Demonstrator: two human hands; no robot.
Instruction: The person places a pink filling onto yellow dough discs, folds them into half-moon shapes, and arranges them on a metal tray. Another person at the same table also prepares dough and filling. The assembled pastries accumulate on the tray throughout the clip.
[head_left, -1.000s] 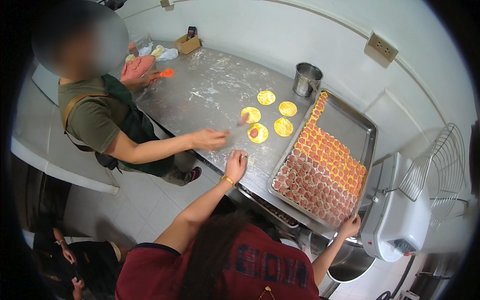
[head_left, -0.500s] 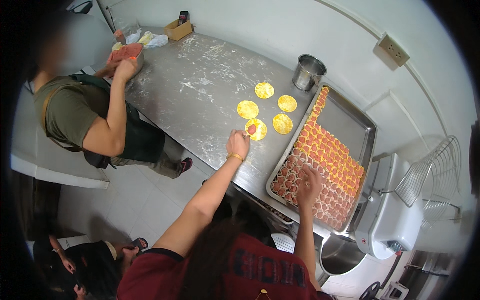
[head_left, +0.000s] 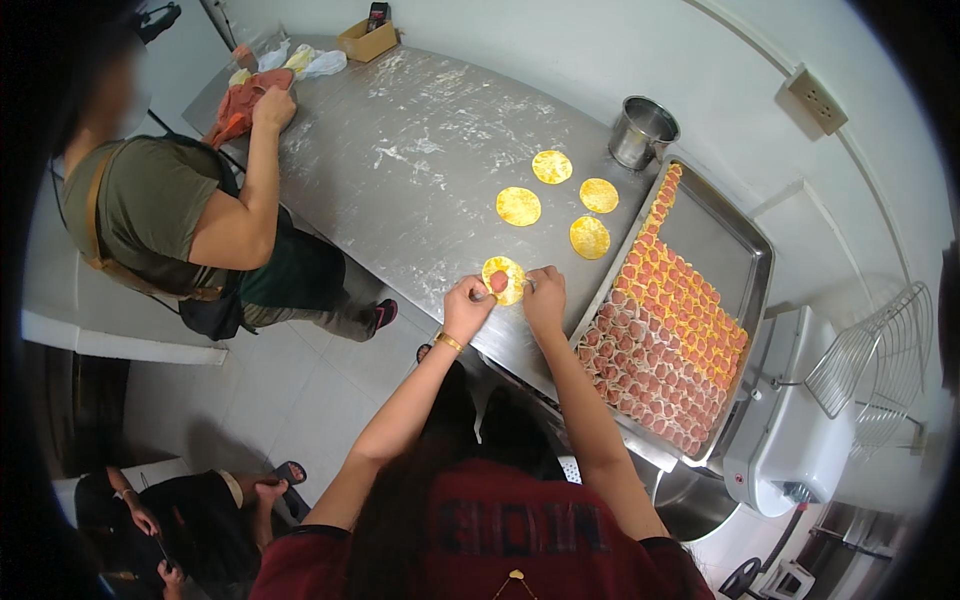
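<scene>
A round yellow dumpling wrapper [head_left: 515, 292] with a small lump of pink meat filling [head_left: 499, 281] on it is near the table's front edge. My left hand [head_left: 467, 308] is closed at the wrapper's lower left edge, fingers pinched together; whether a thin tool is also in it is too small to tell. On the opposite side, my right hand [head_left: 545, 298] pinches the right edge. Just beyond my hands, several bare yellow wrappers [head_left: 518, 206] lie flat and apart. To the right stands a large metal tray [head_left: 715, 220] with rows of filled dumplings [head_left: 665, 340], some yellow, some pale.
A metal pot [head_left: 643, 133] stands behind the tray. At the left, a co-worker [head_left: 150, 220] handles a bowl of pink meat [head_left: 245, 105] on the floury steel table [head_left: 400, 170]. Right of the tray are a white machine [head_left: 790, 410] and a wire guard [head_left: 870, 345]. Another person sits lower left.
My right hand has left the tray and moved left to the filled wrapper's right edge. The wrapper now sits between both hands, nearer to me and away from the others. The view has shifted slightly.
</scene>
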